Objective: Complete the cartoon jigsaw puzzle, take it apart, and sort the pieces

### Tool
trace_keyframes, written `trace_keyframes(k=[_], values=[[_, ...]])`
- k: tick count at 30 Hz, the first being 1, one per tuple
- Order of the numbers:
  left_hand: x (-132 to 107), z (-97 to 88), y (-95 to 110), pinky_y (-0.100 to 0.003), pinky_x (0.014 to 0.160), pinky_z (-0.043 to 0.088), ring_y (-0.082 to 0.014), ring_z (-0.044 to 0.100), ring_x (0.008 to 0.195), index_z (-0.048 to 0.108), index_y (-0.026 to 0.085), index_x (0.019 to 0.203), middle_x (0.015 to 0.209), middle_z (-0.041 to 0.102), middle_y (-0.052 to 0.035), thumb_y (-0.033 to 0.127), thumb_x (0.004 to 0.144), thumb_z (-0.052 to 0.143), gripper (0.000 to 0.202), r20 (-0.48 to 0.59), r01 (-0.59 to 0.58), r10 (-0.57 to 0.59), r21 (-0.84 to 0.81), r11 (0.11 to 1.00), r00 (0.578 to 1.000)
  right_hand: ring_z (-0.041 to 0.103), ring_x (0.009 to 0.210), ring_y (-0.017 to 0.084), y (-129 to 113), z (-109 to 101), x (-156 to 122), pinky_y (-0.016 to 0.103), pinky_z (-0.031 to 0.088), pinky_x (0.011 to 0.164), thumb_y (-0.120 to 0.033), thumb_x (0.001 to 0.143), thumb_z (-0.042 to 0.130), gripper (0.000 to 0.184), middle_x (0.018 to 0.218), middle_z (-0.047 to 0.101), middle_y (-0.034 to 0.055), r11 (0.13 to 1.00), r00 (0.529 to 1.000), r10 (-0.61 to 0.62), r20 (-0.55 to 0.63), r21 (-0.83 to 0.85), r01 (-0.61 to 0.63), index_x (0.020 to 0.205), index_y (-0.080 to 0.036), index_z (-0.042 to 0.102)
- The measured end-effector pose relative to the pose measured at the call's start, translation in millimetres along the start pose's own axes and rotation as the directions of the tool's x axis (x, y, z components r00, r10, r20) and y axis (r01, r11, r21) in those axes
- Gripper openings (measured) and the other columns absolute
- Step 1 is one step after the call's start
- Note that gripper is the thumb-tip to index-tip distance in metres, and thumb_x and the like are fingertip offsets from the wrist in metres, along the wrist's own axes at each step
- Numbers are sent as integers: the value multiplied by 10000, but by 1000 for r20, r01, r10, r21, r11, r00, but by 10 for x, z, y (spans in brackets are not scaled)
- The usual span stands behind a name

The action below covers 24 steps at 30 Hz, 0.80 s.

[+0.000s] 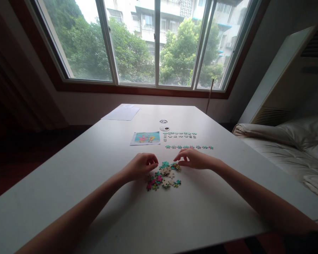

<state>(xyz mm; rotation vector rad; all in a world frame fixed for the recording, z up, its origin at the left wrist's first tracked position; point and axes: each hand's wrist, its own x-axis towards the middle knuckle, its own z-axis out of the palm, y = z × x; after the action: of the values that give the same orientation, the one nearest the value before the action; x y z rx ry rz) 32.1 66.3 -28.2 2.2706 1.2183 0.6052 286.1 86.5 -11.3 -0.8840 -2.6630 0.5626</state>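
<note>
A loose pile of jigsaw puzzle pieces (165, 172) lies on the white table in front of me, some pieces showing teal, pink and yellow, others their plain beige backs. My left hand (144, 164) is at the pile's upper left edge, fingers curled and fingertips close to the thumb; anything between them is too small to make out. At the upper right of the pile, my right hand (192, 158) has thumb and fingers apart, with its fingertips near a few dark and teal pieces. Beyond it runs a row of teal-toned puzzle pieces (186, 147).
Further rows of puzzle pieces (179, 133) lie behind that row. To their left is a colourful cartoon picture sheet (145, 138). Two small round items (164, 128) and white paper (121, 113) lie farther back on the table (69, 162). A pale sofa (283, 148) stands at right.
</note>
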Motion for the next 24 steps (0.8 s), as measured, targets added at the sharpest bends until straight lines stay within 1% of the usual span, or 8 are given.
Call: trace_keyframes(k=[3,6,9,13,15,17,21,24], values=[[12,49,58,-200,538,380,-105,511,568,625,159,773,648,604,-2,268,760,478,183,-12,-24,24,32,999,1000,524,609,85,14,52,-139,229,435,624,-322,736,596,291,873,595,49,998,1000,17,-23,53,-15,1003,-208,620],[16,118,88,-203,544,379,-101,496,560,622,168,780,659,595,1,262,764,481,171,-29,-59,61,70,996,998,513,602,76,26,143,-157,213,431,610,-299,721,613,287,873,581,43,996,998,38,-59,83,-33,993,-205,619],[5,195,116,-212,565,392,-103,497,585,618,185,846,748,589,-10,313,763,508,188,-41,-83,87,94,992,995,500,591,70,-8,234,-145,205,422,604,-281,724,610,258,840,575,32,996,994,32,-100,87,-24,967,-198,624],[-29,257,192,-227,630,410,-122,524,677,612,226,952,900,569,-29,348,743,549,250,0,-136,137,129,982,991,492,588,69,-92,300,-155,206,415,610,-274,734,599,234,840,574,34,997,988,30,-153,72,-19,953,-194,627],[-44,263,231,-229,655,410,-134,529,722,618,240,953,918,562,-29,339,746,550,239,22,-153,151,147,977,988,486,582,66,-118,313,-163,202,414,604,-268,736,597,233,844,575,35,997,986,26,-165,75,-14,954,-192,627],[-54,256,250,-225,652,408,-134,528,720,629,240,921,888,563,-24,329,758,536,208,31,-148,145,149,978,989,479,572,62,-124,323,-164,196,414,593,-264,733,598,233,836,575,31,996,985,23,-169,87,-8,953,-191,626],[-62,207,231,-225,639,400,-136,517,701,638,222,867,840,570,-26,323,753,538,183,41,-140,135,131,981,990,480,572,63,-104,341,-136,190,419,577,-264,720,608,209,811,585,22,990,978,34,-204,141,-5,914,-189,632],[-68,158,215,-237,668,395,-157,520,753,643,219,838,839,575,-33,347,724,574,184,58,-160,154,117,980,986,502,594,72,-95,345,-107,183,418,561,-246,727,593,170,762,606,14,980,969,62,-238,199,-14,880,-182,630]])
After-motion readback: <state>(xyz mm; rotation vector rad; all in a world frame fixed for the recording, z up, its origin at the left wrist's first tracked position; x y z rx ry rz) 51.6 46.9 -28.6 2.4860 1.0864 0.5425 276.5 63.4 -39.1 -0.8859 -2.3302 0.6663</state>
